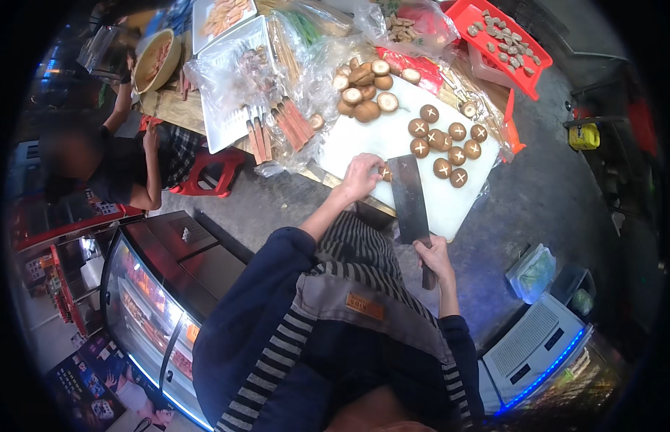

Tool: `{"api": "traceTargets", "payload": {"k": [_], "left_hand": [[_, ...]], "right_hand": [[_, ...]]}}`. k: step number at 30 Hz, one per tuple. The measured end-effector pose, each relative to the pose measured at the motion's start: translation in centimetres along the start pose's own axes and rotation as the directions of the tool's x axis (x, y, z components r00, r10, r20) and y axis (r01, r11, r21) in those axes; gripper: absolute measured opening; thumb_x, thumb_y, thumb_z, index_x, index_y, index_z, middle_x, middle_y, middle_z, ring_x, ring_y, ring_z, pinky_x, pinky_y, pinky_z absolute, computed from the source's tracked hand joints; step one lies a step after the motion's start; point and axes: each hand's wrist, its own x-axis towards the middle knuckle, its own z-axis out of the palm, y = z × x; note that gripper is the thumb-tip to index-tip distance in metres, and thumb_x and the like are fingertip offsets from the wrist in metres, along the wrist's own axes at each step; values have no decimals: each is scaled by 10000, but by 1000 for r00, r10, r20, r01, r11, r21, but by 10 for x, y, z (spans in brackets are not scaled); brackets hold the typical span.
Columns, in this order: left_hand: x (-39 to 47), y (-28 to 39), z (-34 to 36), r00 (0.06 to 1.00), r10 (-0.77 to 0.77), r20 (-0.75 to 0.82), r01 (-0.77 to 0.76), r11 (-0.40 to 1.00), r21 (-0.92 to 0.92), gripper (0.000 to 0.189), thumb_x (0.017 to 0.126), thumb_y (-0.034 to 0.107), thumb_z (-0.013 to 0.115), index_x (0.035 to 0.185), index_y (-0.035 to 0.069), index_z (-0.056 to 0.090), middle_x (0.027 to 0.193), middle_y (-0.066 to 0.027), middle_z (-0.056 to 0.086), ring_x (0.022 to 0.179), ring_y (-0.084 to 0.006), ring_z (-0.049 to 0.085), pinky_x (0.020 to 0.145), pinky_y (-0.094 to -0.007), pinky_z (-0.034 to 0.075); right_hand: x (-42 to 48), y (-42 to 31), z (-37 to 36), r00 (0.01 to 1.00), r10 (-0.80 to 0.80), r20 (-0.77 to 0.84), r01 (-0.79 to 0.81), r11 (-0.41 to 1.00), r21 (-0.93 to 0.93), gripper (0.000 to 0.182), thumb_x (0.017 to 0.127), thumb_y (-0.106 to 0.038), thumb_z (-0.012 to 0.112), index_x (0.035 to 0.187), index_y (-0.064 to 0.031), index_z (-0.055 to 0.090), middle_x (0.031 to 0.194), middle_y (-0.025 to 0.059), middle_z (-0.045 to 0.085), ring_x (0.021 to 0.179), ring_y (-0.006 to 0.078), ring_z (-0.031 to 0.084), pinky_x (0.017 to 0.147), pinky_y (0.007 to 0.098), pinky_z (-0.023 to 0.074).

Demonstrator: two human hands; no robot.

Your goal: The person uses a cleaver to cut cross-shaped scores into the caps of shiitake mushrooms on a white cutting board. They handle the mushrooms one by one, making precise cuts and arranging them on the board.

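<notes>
My right hand [434, 257] is closed around the handle of a cleaver [410, 197], whose broad dark blade lies over the near part of a white cutting board [448, 216]. Just left of the blade, the fingers of my left hand [363, 175] hold a brown shiitake mushroom [386, 173] with a pale cross cut in its cap. Several cross-cut mushrooms [443, 167] sit on the board to the right of the blade. A pile of mushrooms [366, 110], some with stem sides up and no crosses showing, rests at the board's far left corner.
White trays [208, 129], plastic bags and bundled skewers [283, 51] crowd the table's left and far side. A red tray [532, 89] of small grey pieces stands far right. At left, another person sits near a bowl [170, 70]; a glass display case [111, 281] stands behind.
</notes>
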Motion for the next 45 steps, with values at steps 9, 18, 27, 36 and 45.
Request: {"api": "traceTargets", "payload": {"k": [9,18,27,36,45], "left_hand": [[-1,2,2,997,-67,28,65,996,54,269,688,-10,727,939,35,641,936,-111,655,904,-276,624,820,-355,508],[-3,3,4,998,-61,14,59,995,80,270,690,-12,727,939,34,635,933,-107,655,896,-271,627,817,-353,510],[-2,2,3,998,-62,2,61,994,87,265,686,-10,726,928,34,627,910,-107,647,871,-272,625,793,-355,508],[-5,1,6,998,12,-55,-12,1000,-9,297,645,-41,690,925,42,631,893,-132,625,890,-334,591,809,-403,485],[-10,-3,-19,999,12,-43,-6,990,138,145,688,-33,647,802,52,672,873,-96,645,919,-304,601,804,-393,488]], "right_hand": [[13,5,-19,998,8,60,-5,999,-43,145,812,-96,616,771,39,652,548,10,546,412,78,482,389,244,395],[17,1,-23,995,18,94,-15,999,-31,157,821,-87,605,707,18,625,540,0,542,407,70,478,386,235,383],[11,-1,-16,998,-10,65,19,990,-137,171,824,-100,592,743,47,625,550,19,560,433,93,510,411,253,395],[-31,-8,-24,941,-338,10,258,699,-667,158,753,-68,578,679,69,553,573,221,516,507,285,557,502,385,435],[-38,-1,-13,954,-301,12,241,739,-629,172,749,-99,595,695,61,570,628,257,565,597,389,615,552,427,464]]}}
